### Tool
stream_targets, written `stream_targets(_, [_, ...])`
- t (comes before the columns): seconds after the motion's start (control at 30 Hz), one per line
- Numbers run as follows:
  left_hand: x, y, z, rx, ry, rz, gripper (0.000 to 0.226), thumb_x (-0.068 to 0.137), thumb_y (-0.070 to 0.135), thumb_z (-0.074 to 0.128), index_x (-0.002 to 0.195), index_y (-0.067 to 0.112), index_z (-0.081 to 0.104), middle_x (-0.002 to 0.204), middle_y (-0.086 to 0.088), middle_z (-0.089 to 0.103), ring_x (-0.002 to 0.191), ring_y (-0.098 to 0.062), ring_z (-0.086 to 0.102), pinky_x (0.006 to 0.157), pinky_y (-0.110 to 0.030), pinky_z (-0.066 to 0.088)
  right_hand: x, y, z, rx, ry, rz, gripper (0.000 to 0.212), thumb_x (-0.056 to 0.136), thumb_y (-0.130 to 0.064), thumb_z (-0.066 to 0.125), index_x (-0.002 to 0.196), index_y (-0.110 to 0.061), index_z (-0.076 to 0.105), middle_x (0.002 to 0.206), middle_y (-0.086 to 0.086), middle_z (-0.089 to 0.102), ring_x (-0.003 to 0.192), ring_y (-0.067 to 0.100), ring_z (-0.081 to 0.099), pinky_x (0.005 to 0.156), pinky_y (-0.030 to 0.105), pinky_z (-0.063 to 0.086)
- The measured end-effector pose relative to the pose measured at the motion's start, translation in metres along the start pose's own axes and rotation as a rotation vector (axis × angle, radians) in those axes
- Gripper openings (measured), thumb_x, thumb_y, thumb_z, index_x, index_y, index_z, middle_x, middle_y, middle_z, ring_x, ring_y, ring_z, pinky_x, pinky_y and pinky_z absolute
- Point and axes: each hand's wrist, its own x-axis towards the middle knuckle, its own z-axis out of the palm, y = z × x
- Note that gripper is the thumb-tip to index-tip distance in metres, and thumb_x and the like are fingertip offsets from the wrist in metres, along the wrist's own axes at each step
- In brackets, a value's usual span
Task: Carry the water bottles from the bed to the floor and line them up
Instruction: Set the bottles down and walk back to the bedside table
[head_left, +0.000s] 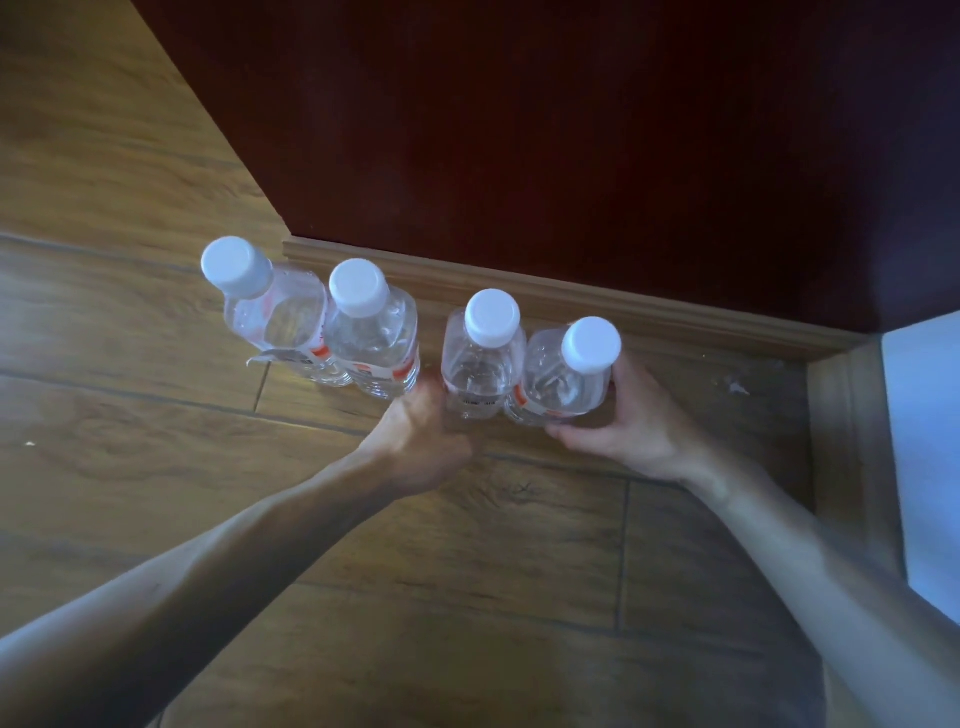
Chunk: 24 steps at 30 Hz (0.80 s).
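Note:
Several clear water bottles with white caps stand upright in a row on the wooden floor (156, 332), along a baseboard. The leftmost bottle (275, 312) and the second bottle (371, 332) stand untouched and close together. My left hand (423, 441) grips the lower part of the third bottle (480, 358). My right hand (631, 421) is curled round the rightmost bottle (566, 379), fingers behind it and thumb in front. A small gap separates the second and third bottles. The bed is out of view.
A dark red-brown panel (571, 130) rises behind the baseboard (571, 301). A pale blue-white surface (924, 447) with a wooden trim closes the right side. Small white specks lie on the floor near that corner.

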Motion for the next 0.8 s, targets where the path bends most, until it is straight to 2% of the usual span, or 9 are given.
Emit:
stream_targets(0.03, [-0.003, -0.001, 0.002, 0.046, -0.025, -0.052, 0.040, 0.080, 0.020, 0.068, 0.115, 0.023, 0.049, 0.112, 0.006, 0.058, 0.103, -0.011, 0.056, 0.082, -0.026, 0.049, -0.001, 0.002, 0.003, -0.008, 0.009, 0.023, 0.077, 0.072, -0.018, 0.087, 0.135, -0.026, 0.043, 0.125, -0.018, 0.053, 0.115, -0.007, 0.052, 0.091, 0.001, 0.037])
stream_targets(0.1, [-0.011, -0.001, 0.006, 0.148, -0.086, -0.150, 0.051, 0.084, 0.026, 0.069, 0.130, 0.020, 0.046, 0.116, 0.003, 0.055, 0.101, -0.014, 0.051, 0.080, -0.024, 0.043, -0.009, 0.007, 0.011, -0.061, 0.056, 0.078, 0.076, 0.074, -0.015, 0.085, 0.136, -0.021, 0.042, 0.127, -0.009, 0.049, 0.111, 0.001, 0.052, 0.090, 0.004, 0.041])
stream_targets(0.17, [-0.024, 0.002, 0.007, 0.259, -0.145, -0.241, 0.056, 0.082, 0.037, 0.069, 0.129, 0.016, 0.048, 0.120, 0.001, 0.056, 0.105, -0.019, 0.053, 0.079, -0.024, 0.040, -0.022, 0.010, 0.019, -0.195, 0.046, 0.182, 0.079, 0.074, -0.020, 0.084, 0.140, -0.015, 0.040, 0.130, 0.003, 0.048, 0.115, 0.017, 0.052, 0.091, 0.015, 0.041])
stream_targets(0.27, [-0.056, 0.013, 0.005, 0.436, -0.218, -0.317, 0.047, 0.082, 0.042, 0.067, 0.115, 0.014, 0.047, 0.125, -0.010, 0.056, 0.119, -0.029, 0.053, 0.079, -0.025, 0.037, -0.054, -0.001, 0.027, -0.436, -0.158, 0.399, 0.091, 0.077, -0.035, 0.080, 0.150, -0.014, 0.030, 0.141, 0.014, 0.044, 0.130, 0.032, 0.046, 0.106, 0.036, 0.040])
stream_targets(0.37, [-0.092, 0.028, -0.005, 0.576, -0.262, -0.347, 0.052, 0.083, 0.042, 0.068, 0.118, 0.010, 0.047, 0.127, -0.013, 0.056, 0.122, -0.032, 0.054, 0.086, -0.030, 0.043, -0.090, -0.034, 0.029, -0.533, -0.350, 0.514, 0.086, 0.084, -0.038, 0.074, 0.152, -0.018, 0.025, 0.153, 0.011, 0.032, 0.142, 0.032, 0.030, 0.113, 0.039, 0.030])
stream_targets(0.43, [-0.116, 0.039, -0.015, 0.671, -0.269, -0.341, 0.060, 0.081, 0.043, 0.069, 0.124, 0.008, 0.045, 0.129, -0.013, 0.056, 0.122, -0.032, 0.054, 0.090, -0.033, 0.046, -0.111, -0.062, 0.026, -0.556, -0.373, 0.533, 0.078, 0.085, -0.040, 0.071, 0.148, -0.019, 0.028, 0.153, 0.009, 0.032, 0.142, 0.032, 0.029, 0.111, 0.044, 0.032])
stream_targets(0.53, [-0.154, 0.061, -0.039, 0.803, -0.283, -0.315, 0.065, 0.080, 0.044, 0.068, 0.128, 0.008, 0.044, 0.130, -0.012, 0.054, 0.123, -0.032, 0.052, 0.088, -0.036, 0.048, -0.140, -0.111, 0.013, -0.597, -0.365, 0.486, 0.070, 0.085, -0.044, 0.067, 0.142, -0.021, 0.033, 0.146, 0.003, 0.038, 0.135, 0.030, 0.037, 0.103, 0.044, 0.039])
stream_targets(0.67, [-0.206, 0.094, -0.080, 0.911, -0.286, -0.282, 0.069, 0.081, 0.048, 0.067, 0.130, 0.007, 0.042, 0.130, -0.013, 0.051, 0.123, -0.032, 0.050, 0.088, -0.037, 0.048, -0.171, -0.176, -0.013, -0.573, -0.356, 0.451, 0.069, 0.086, -0.047, 0.064, 0.142, -0.022, 0.032, 0.141, 0.003, 0.041, 0.132, 0.030, 0.038, 0.100, 0.045, 0.042])
stream_targets(0.8, [-0.257, 0.137, -0.130, 0.944, -0.202, -0.220, 0.065, 0.082, 0.049, 0.063, 0.129, 0.008, 0.043, 0.130, -0.012, 0.049, 0.122, -0.031, 0.049, 0.086, -0.037, 0.048, -0.195, -0.243, -0.044, -0.568, -0.337, 0.390, 0.069, 0.087, -0.049, 0.062, 0.142, -0.022, 0.031, 0.138, 0.004, 0.044, 0.128, 0.028, 0.042, 0.097, 0.045, 0.045])
